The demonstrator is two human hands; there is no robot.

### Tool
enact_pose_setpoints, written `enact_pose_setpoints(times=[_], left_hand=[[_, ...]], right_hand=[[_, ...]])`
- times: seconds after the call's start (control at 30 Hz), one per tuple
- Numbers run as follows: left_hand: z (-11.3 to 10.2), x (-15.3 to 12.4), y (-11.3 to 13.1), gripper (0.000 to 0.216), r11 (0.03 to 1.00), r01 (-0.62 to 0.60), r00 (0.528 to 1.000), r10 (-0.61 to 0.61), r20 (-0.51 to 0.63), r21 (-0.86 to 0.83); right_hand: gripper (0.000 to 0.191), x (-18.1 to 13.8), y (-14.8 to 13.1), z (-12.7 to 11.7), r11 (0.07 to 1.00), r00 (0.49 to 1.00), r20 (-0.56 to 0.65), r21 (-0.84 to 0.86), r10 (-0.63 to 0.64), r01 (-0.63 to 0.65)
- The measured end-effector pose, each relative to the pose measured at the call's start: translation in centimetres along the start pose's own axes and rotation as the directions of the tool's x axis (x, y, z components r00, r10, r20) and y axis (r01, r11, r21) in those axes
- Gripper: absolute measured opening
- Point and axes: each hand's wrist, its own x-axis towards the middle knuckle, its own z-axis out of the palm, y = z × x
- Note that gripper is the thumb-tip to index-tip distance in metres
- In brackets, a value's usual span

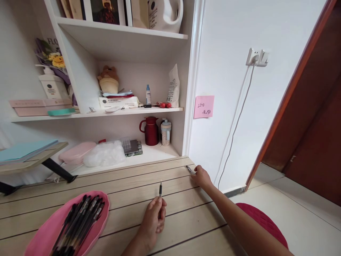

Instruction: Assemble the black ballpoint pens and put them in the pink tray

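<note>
My left hand (153,222) is closed round a pen (160,190), its bare writing tip pointing up and away over the table. Near the table's far right corner, the fingers of my right hand (202,177) pinch a small dark and clear pen part (189,170) at the tabletop. My fingers cover its near end, so I cannot tell whether it is a cap or a whole pen. To the left of my left hand lies a pink tray (102,222) holding several black pens (82,220).
The slatted wooden table (183,220) meets a white shelf unit (128,30) at its far side. A red jug (151,131) and a speckled cup (166,133) stand on the low shelf. A small stand (50,156) is at left, a red stool (262,220) at right.
</note>
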Motion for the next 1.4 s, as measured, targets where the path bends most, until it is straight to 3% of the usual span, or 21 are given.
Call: enact_pose_setpoints(times=[0.13, 0.3, 0.4, 0.43, 0.5, 0.57, 0.67, 0.83, 1.13, 1.27, 1.4], left_hand=[[0.0, -0.1, 0.0, 0.035, 0.997, 0.009, 1.000, -0.008, -0.006, 0.077], [0.2, -0.3, 0.0, 0.033, 0.987, 0.004, 1.000, -0.008, 0.029, 0.163], [0.4, -0.5, -0.3, 0.032, 0.969, -0.027, 0.997, 0.009, 0.072, 0.247], [0.5, -0.5, -0.3, 0.032, 0.960, -0.036, 0.997, 0.014, 0.082, 0.278], [0.6, -0.5, -0.5, 0.031, 0.942, -0.050, 0.996, 0.020, 0.092, 0.331], [0.6, -0.6, -0.5, 0.031, 0.926, -0.057, 0.995, 0.023, 0.095, 0.372], [0.7, -0.7, -0.4, 0.030, 0.915, -0.061, 0.994, 0.019, 0.108, 0.398], [0.9, -0.8, -0.3, 0.027, 0.914, -0.081, 0.992, 0.034, 0.124, 0.398], [1.0, -1.0, -0.2, 0.027, 0.909, -0.070, 0.992, 0.021, 0.124, 0.411], [1.1, -1.1, -0.1, 0.030, 0.912, -0.071, 0.991, 0.019, 0.131, 0.403], [1.1, -1.1, -0.1, 0.028, 0.911, -0.073, 0.991, 0.021, 0.130, 0.406]], right_hand=[[0.024, -0.2, -0.4, 0.6, 1.000, 1.000, 0.010, 0.025, -0.016, 0.015], [0.025, -2.0, -0.6, -0.5, 0.994, 0.998, 0.056, 0.110, -0.027, 0.021], [0.016, -4.3, -2.0, -1.2, 0.955, 0.985, 0.165, 0.297, -0.047, -0.004], [0.014, -5.3, -2.8, -1.4, 0.888, 0.970, 0.237, 0.456, -0.057, -0.059], [0.013, -7.1, -4.5, -1.8, 0.670, 0.935, 0.330, 0.724, -0.127, -0.164], [0.018, -8.6, -6.0, -2.1, 0.500, 0.923, 0.344, 0.838, -0.174, -0.218], [0.022, -9.9, -7.5, -2.2, 0.393, 0.921, 0.333, 0.889, -0.202, -0.236], [0.023, -10.6, -7.7, -1.6, 0.405, 0.914, 0.323, 0.891, -0.244, -0.207], [0.022, -10.8, -7.4, -1.2, 0.520, 0.889, 0.370, 0.833, -0.270, -0.189], [0.025, -11.0, -7.4, -1.6, 0.530, 0.888, 0.369, 0.828, -0.273, -0.181], [0.028, -11.2, -7.2, -1.7, 0.520, 0.856, 0.421, 0.825, -0.301, -0.223]])
